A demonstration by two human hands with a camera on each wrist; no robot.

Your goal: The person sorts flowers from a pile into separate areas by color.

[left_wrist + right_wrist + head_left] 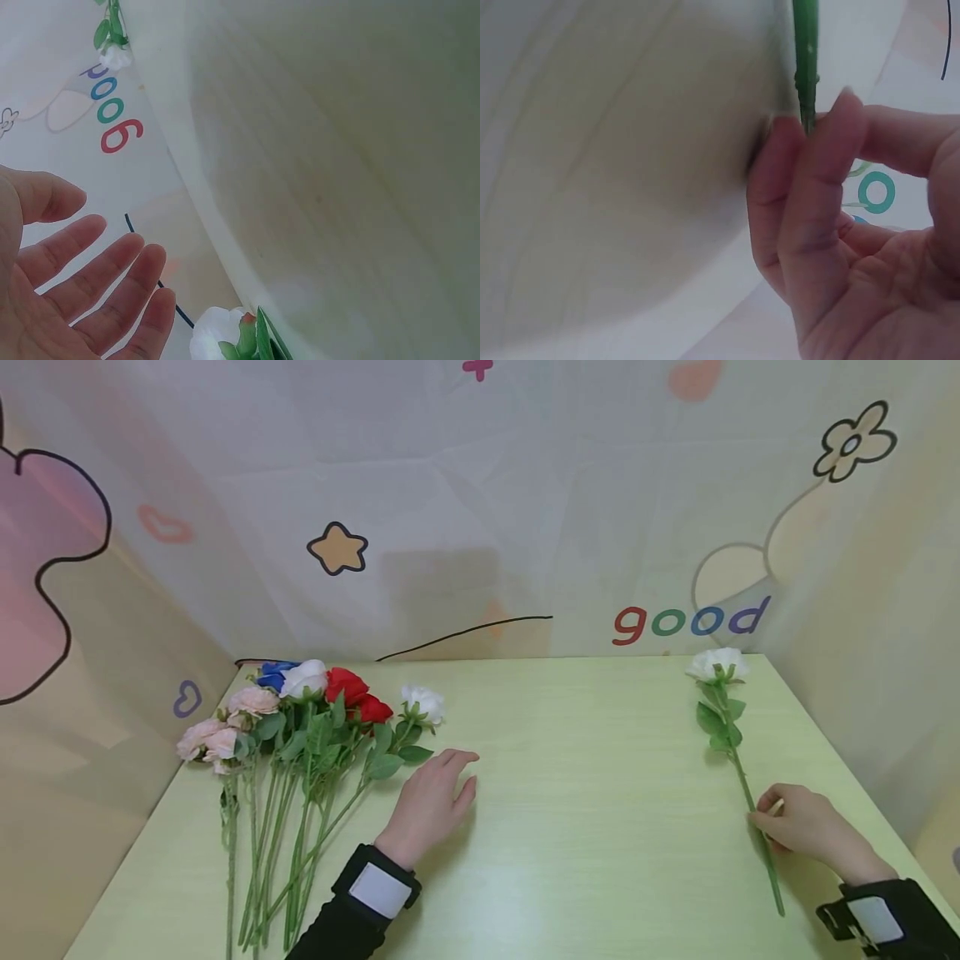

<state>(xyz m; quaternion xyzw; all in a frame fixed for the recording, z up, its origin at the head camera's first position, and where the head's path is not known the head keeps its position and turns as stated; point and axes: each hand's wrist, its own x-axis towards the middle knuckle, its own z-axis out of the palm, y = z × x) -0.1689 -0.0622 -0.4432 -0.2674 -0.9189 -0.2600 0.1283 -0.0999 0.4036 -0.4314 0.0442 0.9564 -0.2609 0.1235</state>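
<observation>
At the far left, a pale backdrop (pixel 585 510) printed with cartoon shapes rises beside and behind a light green-yellow table (pixel 577 793). On the table's left side is a loose bunch of flowers, blooms toward the back edge, green stems (pixel 288 827) running toward me. Across it, left to right, come pale pink blooms (pixel 251 703), a blue bloom (pixel 272 678), a white bloom (pixel 303 679), red blooms (pixel 348 685) and, at the outer right, a smaller white flower (pixel 423 703) on a slanting stem.

Just right of those stems is my left hand (pixel 431 806), thumb and fingers apart and holding nothing, a black band with a pale panel (pixel 380 890) at the wrist. On the backdrop is the word "good" (pixel 690 622) in coloured letters.

Near the table's right edge, well apart from the bunch, is a single long-stemmed white flower (pixel 726 718), its bloom pointing toward the back. My right hand (pixel 813 827) pinches its lower stem between thumb and fingers; I cannot tell whether the flower touches the table.
</observation>
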